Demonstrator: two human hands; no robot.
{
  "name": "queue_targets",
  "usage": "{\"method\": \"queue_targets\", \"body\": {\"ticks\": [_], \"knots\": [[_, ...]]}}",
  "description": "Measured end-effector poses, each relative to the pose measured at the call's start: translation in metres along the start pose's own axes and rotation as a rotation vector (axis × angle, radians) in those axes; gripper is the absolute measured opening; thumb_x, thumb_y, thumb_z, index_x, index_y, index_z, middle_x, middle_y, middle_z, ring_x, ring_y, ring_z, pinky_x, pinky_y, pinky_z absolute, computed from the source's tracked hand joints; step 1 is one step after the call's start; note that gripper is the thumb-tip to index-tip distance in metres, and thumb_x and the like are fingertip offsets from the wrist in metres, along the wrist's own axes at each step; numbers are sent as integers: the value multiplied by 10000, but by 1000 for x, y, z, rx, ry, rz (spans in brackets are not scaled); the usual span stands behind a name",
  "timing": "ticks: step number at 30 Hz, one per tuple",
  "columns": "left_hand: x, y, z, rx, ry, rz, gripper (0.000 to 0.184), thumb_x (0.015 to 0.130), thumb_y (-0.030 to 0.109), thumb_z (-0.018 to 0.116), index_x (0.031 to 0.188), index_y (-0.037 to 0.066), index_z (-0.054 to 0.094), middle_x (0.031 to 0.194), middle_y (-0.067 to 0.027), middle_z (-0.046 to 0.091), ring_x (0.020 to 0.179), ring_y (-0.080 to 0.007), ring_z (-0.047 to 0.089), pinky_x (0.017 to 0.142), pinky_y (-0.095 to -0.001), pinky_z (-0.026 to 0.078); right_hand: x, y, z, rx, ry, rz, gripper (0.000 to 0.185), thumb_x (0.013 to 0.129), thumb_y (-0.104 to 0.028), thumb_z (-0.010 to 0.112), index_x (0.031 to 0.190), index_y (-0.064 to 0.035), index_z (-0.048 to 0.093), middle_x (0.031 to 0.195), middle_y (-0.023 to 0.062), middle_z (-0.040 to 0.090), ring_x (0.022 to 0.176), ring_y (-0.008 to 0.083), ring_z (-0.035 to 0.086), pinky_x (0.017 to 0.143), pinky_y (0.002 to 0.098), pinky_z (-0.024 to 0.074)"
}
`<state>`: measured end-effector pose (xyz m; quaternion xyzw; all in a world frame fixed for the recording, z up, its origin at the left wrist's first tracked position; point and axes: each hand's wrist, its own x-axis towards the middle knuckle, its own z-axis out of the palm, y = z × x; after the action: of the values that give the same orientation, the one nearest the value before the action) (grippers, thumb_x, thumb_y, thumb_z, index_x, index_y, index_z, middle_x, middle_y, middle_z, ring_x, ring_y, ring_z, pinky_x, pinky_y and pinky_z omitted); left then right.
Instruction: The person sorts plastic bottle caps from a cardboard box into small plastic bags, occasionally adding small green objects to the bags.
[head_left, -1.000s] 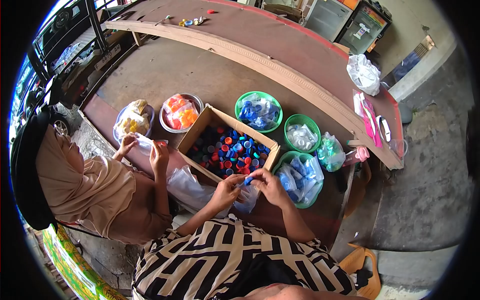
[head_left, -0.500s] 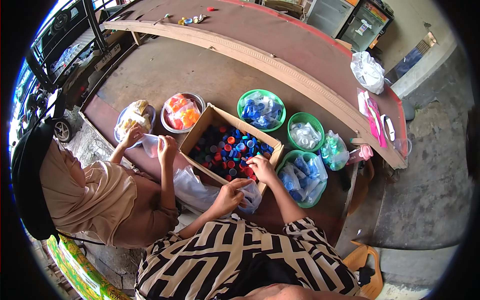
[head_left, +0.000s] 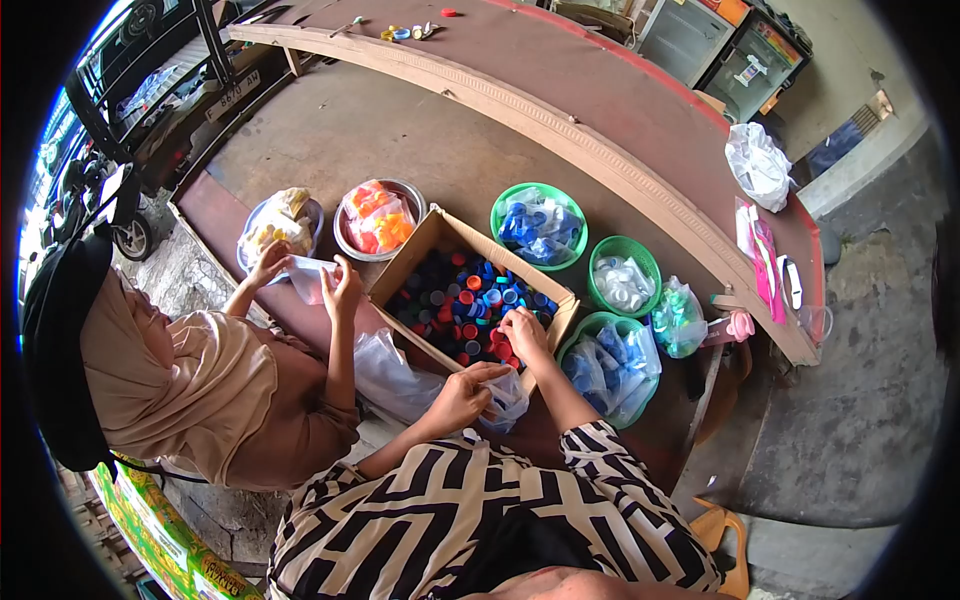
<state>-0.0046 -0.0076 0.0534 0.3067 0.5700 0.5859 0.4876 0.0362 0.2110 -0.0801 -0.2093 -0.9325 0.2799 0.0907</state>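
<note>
A cardboard box (head_left: pixel 405 262) on the table holds many loose bottle caps (head_left: pixel 470 308), mostly blue, dark and red. Over the near right part of these caps is my right hand (head_left: pixel 526 337), its fingers bent together. Whatever lies between those fingertips is too small to make out. My left hand (head_left: pixel 462 396) is closed on a clear plastic bag (head_left: pixel 508 404) just outside the box's near edge. Caps may be inside the bag, but they hardly show.
Green baskets (head_left: pixel 581 262) with bagged blue and clear caps stand right of the box, beside a bag of green caps (head_left: pixel 680 318). Bowls (head_left: pixel 428 190) of orange and yellow caps are behind left. A co-worker (head_left: pixel 215 385) at left holds a plastic bag (head_left: pixel 308 280). A wooden rail (head_left: pixel 570 135) crosses the table.
The whole view has shifted slightly right. My right hand's fingertips have dipped a little toward the caps. My left hand stays on the bag; the co-worker still holds theirs.
</note>
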Motion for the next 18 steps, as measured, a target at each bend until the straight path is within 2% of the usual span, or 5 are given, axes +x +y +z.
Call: {"method": "queue_targets", "body": {"ticks": [3, 5, 7, 11, 18], "knots": [[3, -1, 0, 29, -24, 4, 499, 806, -86, 354, 1262, -25, 546, 1220, -113, 518, 726, -165, 668, 677, -292, 585, -10, 8, -5, 38, 16, 30, 269, 710, -72, 744, 949, -53, 623, 947, 146, 591, 900, 336, 594, 806, 410, 488], [6, 1, 2, 67, -44, -9, 509, 806, -114, 353, 1259, -8, 557, 1213, -104, 519, 732, -162, 671, 676, -279, 585, -18, -2, -14, -81, -75, 118, 330, 776, -105, 702, 1092, -78, 613, 1051, 157, 563, 963, 351, 594, 808, 411, 493], [7, 2, 6, 64, -62, -11, 504, 802, -97, 354, 1260, -20, 552, 1206, -114, 523, 730, -166, 673, 676, -283, 581, -20, -2, -8, -119, -95, 70, 373, 793, -115, 695, 1151, -87, 596, 1062, 165, 555, 974, 354, 592, 810, 419, 496], [4, -3, 7, 84, -87, -8, 493, 802, -75, 366, 1260, -36, 545, 1191, -126, 532, 724, -177, 680, 668, -287, 578, -14, -13, -6, -200, -102, 76, 372, 806, -133, 690, 1132, -62, 526, 1041, 192, 569, 973, 364, 597, 791, 437, 507], [-4, -6, 2, 94, -77, 8, 510, 783, -117, 376, 1248, -17, 558, 1259, -127, 512, 793, -199, 681, 689, -293, 601, -4, -2, 6, -263, -97, 121, 194, 887, -99, 488, 1060, -23, 536, 933, 229, 623, 892, 373, 637, 728, 447, 531]]}}
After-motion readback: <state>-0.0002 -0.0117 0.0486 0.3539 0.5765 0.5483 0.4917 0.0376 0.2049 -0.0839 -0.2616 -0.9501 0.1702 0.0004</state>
